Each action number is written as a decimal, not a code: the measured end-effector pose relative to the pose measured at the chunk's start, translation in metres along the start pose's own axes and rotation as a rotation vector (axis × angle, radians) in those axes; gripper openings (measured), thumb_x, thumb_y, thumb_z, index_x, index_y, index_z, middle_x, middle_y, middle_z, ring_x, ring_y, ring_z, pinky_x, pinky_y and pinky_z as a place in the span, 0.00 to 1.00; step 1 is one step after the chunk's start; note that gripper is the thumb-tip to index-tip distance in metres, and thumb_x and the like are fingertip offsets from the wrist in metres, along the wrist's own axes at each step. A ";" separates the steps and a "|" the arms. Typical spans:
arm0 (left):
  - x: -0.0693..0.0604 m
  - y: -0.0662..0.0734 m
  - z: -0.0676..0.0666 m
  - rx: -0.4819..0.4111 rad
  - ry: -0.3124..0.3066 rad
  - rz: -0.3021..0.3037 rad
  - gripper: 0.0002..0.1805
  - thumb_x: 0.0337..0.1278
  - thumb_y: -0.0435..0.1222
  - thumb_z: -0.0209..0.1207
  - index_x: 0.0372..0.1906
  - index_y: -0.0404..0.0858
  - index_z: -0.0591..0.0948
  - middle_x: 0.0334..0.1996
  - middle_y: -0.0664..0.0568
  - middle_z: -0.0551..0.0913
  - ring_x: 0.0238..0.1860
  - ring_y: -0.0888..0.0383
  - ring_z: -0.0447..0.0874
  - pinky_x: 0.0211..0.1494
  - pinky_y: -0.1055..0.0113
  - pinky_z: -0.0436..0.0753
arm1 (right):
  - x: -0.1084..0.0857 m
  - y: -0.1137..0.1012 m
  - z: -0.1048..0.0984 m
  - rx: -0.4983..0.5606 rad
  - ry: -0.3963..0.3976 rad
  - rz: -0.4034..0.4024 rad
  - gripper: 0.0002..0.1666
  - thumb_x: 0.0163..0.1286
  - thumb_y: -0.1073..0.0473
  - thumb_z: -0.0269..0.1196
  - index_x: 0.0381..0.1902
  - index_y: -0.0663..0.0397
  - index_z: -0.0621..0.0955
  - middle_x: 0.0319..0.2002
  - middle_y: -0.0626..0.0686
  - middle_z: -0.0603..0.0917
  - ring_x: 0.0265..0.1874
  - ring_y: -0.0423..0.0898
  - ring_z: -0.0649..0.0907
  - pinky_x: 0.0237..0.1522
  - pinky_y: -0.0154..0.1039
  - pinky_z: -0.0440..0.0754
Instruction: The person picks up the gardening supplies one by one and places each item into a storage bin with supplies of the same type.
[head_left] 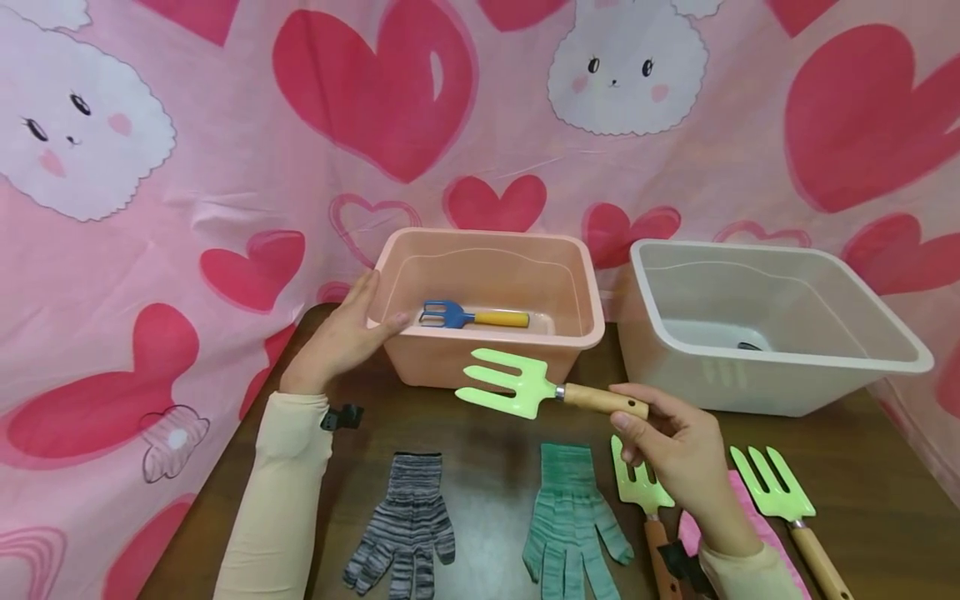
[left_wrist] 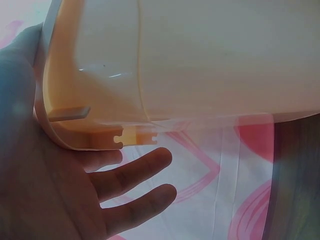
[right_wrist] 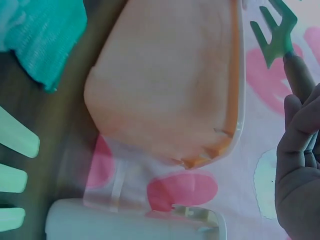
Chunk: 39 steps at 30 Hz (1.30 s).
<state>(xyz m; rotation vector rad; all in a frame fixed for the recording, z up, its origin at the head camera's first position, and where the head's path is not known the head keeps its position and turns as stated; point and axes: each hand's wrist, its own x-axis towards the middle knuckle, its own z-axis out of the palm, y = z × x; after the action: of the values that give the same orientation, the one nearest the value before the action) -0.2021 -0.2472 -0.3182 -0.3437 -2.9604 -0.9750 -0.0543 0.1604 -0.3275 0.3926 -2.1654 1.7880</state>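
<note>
My right hand (head_left: pixel 678 454) pinches the wooden handle of a green three-pronged garden fork (head_left: pixel 517 383), whose prongs point left in front of the pink bin (head_left: pixel 480 362). In the right wrist view the hand (right_wrist: pixel 300 165) holds that fork (right_wrist: pixel 280 35) by its handle. My left hand (head_left: pixel 341 342) rests on the left end of the pink bin's rim. The left wrist view shows this hand (left_wrist: pixel 95 185) with its thumb over the rim and fingers extended beside the bin (left_wrist: pixel 210 65). Inside the pink bin lies a blue fork with a yellow handle (head_left: pixel 498 318).
A grey-white bin (head_left: pixel 720 383) stands at the right with a small dark thing (head_left: pixel 748 346) inside. Nearer are a grey striped glove (head_left: pixel 412 517), a green glove (head_left: pixel 568 517), a pink item (head_left: pixel 757 517) and two more green forks, one (head_left: pixel 641 492) left of the other (head_left: pixel 780 492).
</note>
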 end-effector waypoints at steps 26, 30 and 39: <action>0.002 -0.001 0.002 -0.007 0.020 -0.006 0.57 0.61 0.69 0.51 0.83 0.45 0.40 0.82 0.47 0.40 0.79 0.40 0.43 0.70 0.32 0.59 | 0.068 0.003 0.008 -0.136 -0.028 0.001 0.16 0.69 0.65 0.68 0.54 0.62 0.84 0.26 0.53 0.82 0.15 0.49 0.79 0.19 0.37 0.82; 0.002 -0.001 0.003 -0.016 0.019 -0.016 0.55 0.64 0.66 0.54 0.83 0.46 0.40 0.82 0.48 0.40 0.79 0.40 0.42 0.69 0.31 0.58 | 0.077 0.003 0.008 -0.152 -0.045 0.006 0.17 0.69 0.64 0.68 0.54 0.63 0.84 0.24 0.54 0.81 0.14 0.49 0.79 0.18 0.37 0.82; 0.002 0.001 0.003 -0.018 0.017 -0.037 0.57 0.61 0.68 0.54 0.83 0.47 0.39 0.82 0.49 0.39 0.79 0.40 0.43 0.69 0.31 0.57 | 0.100 0.001 0.014 -0.162 -0.061 -0.049 0.16 0.68 0.65 0.69 0.52 0.64 0.84 0.21 0.55 0.79 0.09 0.47 0.74 0.12 0.35 0.75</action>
<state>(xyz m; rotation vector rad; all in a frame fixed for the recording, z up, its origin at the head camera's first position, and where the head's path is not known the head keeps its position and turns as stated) -0.2036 -0.2443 -0.3198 -0.2798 -2.9548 -1.0037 -0.1469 0.1447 -0.2911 0.4624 -2.3023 1.5804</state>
